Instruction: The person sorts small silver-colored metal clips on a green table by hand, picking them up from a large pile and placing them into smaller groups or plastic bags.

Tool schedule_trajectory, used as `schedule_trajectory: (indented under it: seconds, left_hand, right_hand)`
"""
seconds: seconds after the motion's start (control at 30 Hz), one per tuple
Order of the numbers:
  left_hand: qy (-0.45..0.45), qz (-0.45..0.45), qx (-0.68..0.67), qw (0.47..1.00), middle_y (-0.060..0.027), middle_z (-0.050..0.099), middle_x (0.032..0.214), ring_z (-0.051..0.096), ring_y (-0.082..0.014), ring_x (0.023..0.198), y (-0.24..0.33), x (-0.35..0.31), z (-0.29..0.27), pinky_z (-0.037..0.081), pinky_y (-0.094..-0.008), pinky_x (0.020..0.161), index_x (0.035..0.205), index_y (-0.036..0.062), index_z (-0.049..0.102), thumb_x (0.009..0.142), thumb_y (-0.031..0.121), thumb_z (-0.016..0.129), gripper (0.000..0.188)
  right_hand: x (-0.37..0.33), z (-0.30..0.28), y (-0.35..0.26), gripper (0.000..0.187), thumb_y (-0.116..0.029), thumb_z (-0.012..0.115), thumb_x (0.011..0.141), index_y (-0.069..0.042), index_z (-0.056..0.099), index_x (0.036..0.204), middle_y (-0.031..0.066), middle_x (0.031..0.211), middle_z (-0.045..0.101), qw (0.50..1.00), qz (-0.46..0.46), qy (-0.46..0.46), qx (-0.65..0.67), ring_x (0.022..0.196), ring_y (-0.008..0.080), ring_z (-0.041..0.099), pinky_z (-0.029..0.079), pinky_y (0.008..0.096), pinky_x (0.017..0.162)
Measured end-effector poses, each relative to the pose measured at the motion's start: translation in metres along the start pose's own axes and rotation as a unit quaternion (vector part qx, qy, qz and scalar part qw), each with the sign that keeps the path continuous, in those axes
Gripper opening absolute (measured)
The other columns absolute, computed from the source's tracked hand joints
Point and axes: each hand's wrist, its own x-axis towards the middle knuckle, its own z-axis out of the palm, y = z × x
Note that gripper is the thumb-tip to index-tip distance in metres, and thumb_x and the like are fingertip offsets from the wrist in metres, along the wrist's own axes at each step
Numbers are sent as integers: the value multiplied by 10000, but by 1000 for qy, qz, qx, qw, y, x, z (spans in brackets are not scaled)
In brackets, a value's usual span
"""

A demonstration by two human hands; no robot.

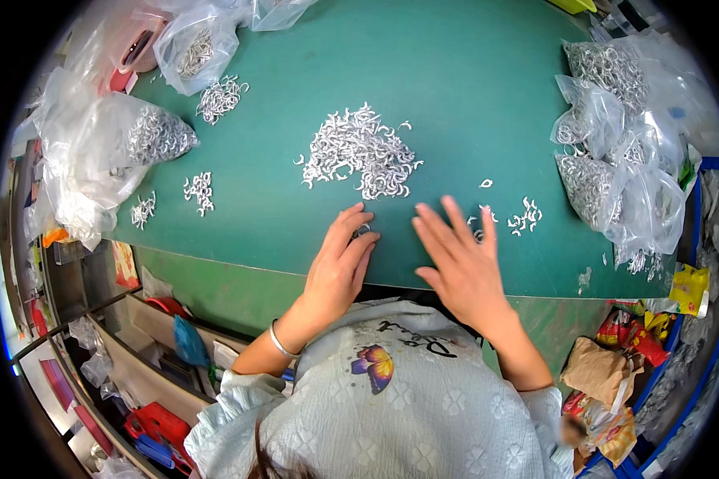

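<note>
A large pile of small silvery crescent-shaped metal pieces (358, 152) lies in the middle of the green table (471, 88). Just below that pile, my left hand (339, 259) has its fingers bent together around a small curved metal piece (363, 230) at the tabletop. My right hand (462, 262) is open, palm down, fingers spread over the table with no piece visible in its grasp. A few loose pieces show beside and between its fingers. Farther right sits a small cluster of crescents (525, 217), with one single piece (486, 184) above it.
Smaller heaps of crescents (220, 99) lie at the left. Filled clear plastic bags (160, 136) stand along the left edge, and more bags (587, 188) line the right edge. Below the left side are open drawers (148, 335); a brown paper bag (599, 371) stands at lower right.
</note>
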Motion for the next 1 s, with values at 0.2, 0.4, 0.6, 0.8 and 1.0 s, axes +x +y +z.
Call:
schedule_trajectory:
  seconds: [0.2,0.4,0.6,0.8,1.0]
  left_hand:
    - [-25,-13,15,999,-186,565,1265,506,-389,1267,1,-4,-7,431,-456,1029,1059,-33,640,811,-137,606,272]
    - [-49,1,32,998,-205,503,1306,451,-410,1306,0,-6,-5,451,-459,1013,1139,-42,606,746,-185,510,429]
    - [-1,4,16,1000,-203,554,1259,528,-387,1219,10,2,4,449,-435,1001,1115,-32,630,794,-184,541,366]
    - [-119,-27,-275,954,-143,641,1121,627,-258,986,36,-3,-2,504,-331,845,1104,-15,645,858,-82,591,261]
    - [-416,-230,-580,662,-116,647,1147,617,-173,1057,18,-30,48,484,-306,943,1256,-29,572,998,66,512,282]
  right_hand:
    - [-17,3,15,671,-300,694,830,-24,464,1397,63,1525,365,997,64,-16,-48,1439,275,279,216,633,1119]
    - [-61,-7,38,709,-203,692,826,9,400,1436,121,1543,343,989,149,12,-23,1437,344,292,203,537,1164]
    - [-48,-14,63,652,-141,636,876,10,369,1451,165,1538,340,973,195,121,26,1440,370,277,195,519,1171]
    - [-57,-12,49,674,-130,677,846,-5,388,1442,152,1533,349,982,162,63,69,1440,366,279,229,502,1171]
    - [-36,-18,60,647,-142,675,841,-9,418,1419,146,1520,367,991,71,47,100,1433,358,295,242,502,1169]
